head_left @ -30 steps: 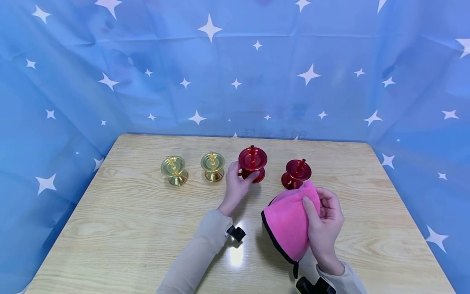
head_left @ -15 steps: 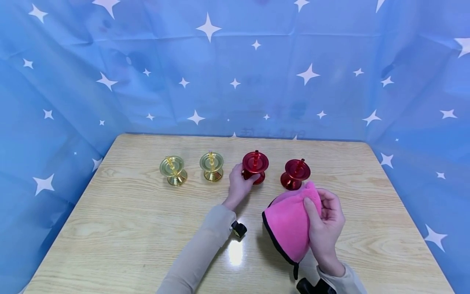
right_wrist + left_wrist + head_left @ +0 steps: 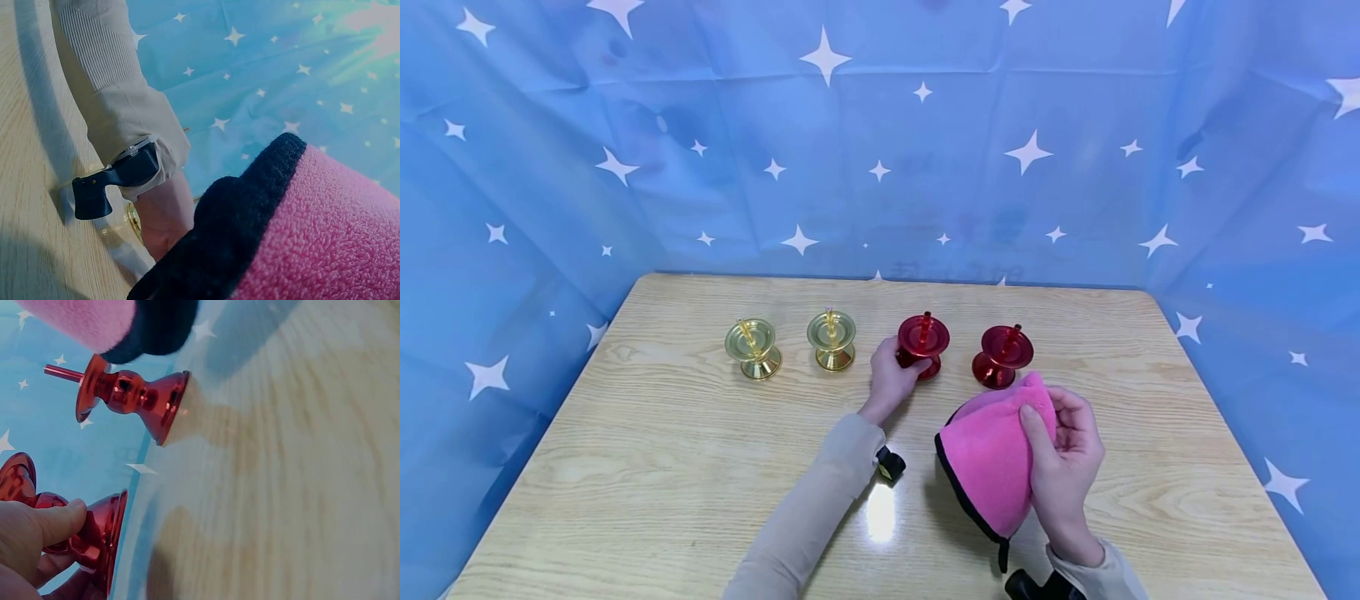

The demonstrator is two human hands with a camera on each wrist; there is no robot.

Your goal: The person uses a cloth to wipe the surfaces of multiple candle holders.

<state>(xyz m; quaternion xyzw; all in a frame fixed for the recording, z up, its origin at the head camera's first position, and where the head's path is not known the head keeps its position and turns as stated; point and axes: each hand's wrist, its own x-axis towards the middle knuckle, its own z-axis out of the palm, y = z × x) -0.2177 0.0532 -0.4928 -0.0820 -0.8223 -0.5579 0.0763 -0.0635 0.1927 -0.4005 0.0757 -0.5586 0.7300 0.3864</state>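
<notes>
My left hand (image 3: 890, 382) grips a red metallic candle holder (image 3: 922, 336) round its stem. In the left wrist view the thumb lies across the stem of this candle holder (image 3: 99, 530), above its flared base. Whether the base touches the table cannot be told. A second red candle holder (image 3: 1006, 348) stands to the right, with a thin pin rising from its dish. My right hand (image 3: 1066, 454) pinches a pink cloth (image 3: 988, 462) with black edging and a black loop, which hangs in front of that second holder. The pink cloth (image 3: 331, 231) hides the right fingers in the right wrist view.
Two gold candle holders, a far-left one (image 3: 752, 346) and one nearer the middle (image 3: 832, 337), stand on the wooden table (image 3: 625, 467). A blue curtain (image 3: 737, 108) with white stars hangs behind and at both sides.
My left hand has moved slightly right and toward me, bringing the red candle holder lower in the head view. The right hand and the pink cloth have hardly moved.
</notes>
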